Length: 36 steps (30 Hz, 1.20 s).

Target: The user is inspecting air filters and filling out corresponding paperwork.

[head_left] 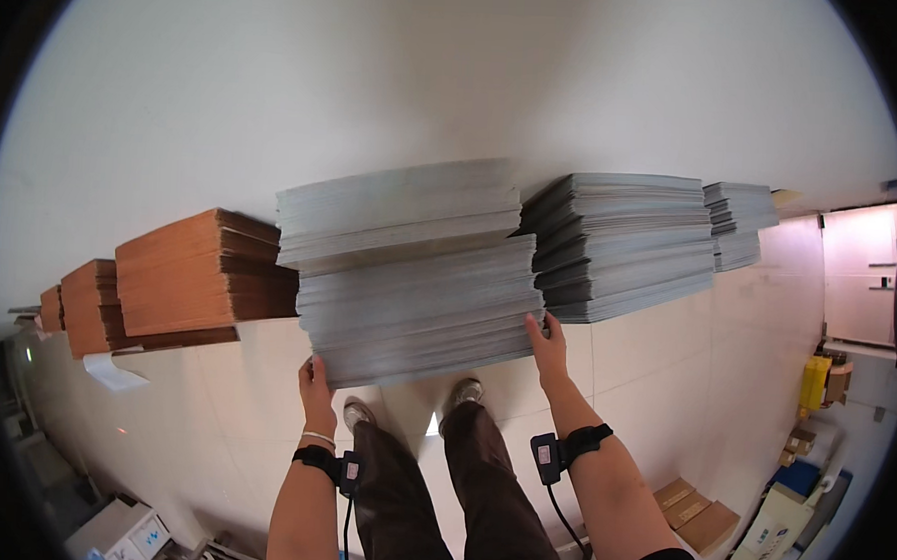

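Observation:
In front of me stands a tall stack of grey cardboard sheets (417, 304), with its upper part set back from its lower part. My left hand (317, 387) grips the near left corner of the lower part. At its near right edge, my right hand (547, 346) holds the same stack, thumb against the sheet edges. Most of the fingers on both hands are hidden around the sides. To the right rises another grey stack (640, 253), close beside mine. A pile of brown cardboard sheets (184, 273) stands to the left.
A white wall (458, 70) runs behind the stacks. Smaller brown piles (89, 304) continue left, near a loose white paper (114, 374) on the tiled floor (654, 389). Farther right are another grey pile (739, 228) and several cardboard boxes (696, 516). My shoes (464, 393) are just below the stack.

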### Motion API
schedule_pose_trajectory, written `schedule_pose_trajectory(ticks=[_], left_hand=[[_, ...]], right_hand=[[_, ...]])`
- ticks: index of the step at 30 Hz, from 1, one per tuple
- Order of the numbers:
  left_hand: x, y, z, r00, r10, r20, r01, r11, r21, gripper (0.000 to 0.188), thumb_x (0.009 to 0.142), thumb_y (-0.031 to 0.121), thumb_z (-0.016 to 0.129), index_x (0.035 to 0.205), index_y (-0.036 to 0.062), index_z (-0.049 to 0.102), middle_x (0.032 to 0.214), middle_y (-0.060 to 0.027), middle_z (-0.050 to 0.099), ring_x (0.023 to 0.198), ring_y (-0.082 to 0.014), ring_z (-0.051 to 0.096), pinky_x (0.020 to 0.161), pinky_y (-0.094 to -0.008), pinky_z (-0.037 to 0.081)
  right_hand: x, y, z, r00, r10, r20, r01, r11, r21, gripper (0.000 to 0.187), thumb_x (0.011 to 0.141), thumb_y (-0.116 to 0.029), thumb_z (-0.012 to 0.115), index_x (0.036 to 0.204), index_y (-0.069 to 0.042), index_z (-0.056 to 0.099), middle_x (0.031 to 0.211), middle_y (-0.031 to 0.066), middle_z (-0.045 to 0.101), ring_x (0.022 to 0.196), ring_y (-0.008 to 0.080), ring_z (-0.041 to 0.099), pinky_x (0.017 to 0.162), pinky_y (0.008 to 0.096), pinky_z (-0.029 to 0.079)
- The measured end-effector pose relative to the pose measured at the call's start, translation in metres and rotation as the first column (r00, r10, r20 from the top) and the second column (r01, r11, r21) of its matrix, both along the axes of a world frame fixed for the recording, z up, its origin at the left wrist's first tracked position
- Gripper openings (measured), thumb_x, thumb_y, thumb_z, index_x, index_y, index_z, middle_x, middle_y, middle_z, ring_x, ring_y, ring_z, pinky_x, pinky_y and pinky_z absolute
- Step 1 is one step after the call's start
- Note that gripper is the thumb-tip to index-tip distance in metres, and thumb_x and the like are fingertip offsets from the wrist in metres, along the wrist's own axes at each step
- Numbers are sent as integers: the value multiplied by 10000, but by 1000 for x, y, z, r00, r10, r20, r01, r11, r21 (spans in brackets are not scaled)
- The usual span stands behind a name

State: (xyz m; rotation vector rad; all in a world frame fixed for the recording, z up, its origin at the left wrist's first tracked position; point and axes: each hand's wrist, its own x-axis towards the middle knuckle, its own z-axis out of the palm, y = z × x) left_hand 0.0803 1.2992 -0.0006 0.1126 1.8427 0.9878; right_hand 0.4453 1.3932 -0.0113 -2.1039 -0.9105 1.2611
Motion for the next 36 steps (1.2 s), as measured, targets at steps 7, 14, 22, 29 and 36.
schedule_pose_trajectory(ticks=[7, 14, 22, 29, 36], left_hand=[[2, -8, -33, 953, -37, -301, 41, 999, 7, 521, 877, 438, 569, 1119, -12, 469, 1035, -143, 514, 942, -194, 462, 837, -320, 389], [6, -15, -29, 978, -17, -209, 27, 999, 47, 496, 884, 409, 570, 1160, 12, 463, 1063, -134, 499, 942, -195, 460, 849, -320, 391], [9, -38, -19, 998, 66, -8, -64, 985, 158, 450, 904, 312, 569, 1265, 89, 416, 1143, -64, 473, 1077, -173, 464, 912, -309, 408], [15, -48, -5, 931, 227, 284, -283, 943, 174, 452, 918, 242, 551, 1312, 86, 394, 1231, -86, 464, 1130, -192, 444, 966, -338, 373], [4, -66, -9, 823, 321, 468, -428, 893, 141, 511, 930, 278, 519, 1361, 97, 314, 1314, -98, 399, 1203, -231, 400, 1012, -393, 361]], right_hand=[[-3, -4, -11, 994, -55, 97, 46, 995, 92, 663, 779, -413, 682, 1236, 27, 489, 1220, 188, 525, 1150, 268, 479, 965, 329, 360], [-5, -6, -2, 994, -59, 97, 45, 990, 135, 653, 802, -368, 670, 1285, 11, 450, 1246, 180, 507, 1174, 258, 458, 972, 328, 353], [-3, -27, 2, 998, -56, 28, 52, 993, 109, 566, 831, -340, 646, 1273, -34, 471, 1194, 125, 527, 1110, 205, 471, 928, 301, 373], [11, -57, 10, 983, -121, -136, 123, 992, 13, 464, 830, -283, 660, 1209, -56, 519, 1025, 51, 528, 910, 123, 484, 802, 248, 398], [8, -68, 17, 961, -134, -242, 137, 991, -6, 463, 854, -243, 635, 1236, -38, 474, 1032, 38, 497, 936, 114, 462, 814, 229, 383]])
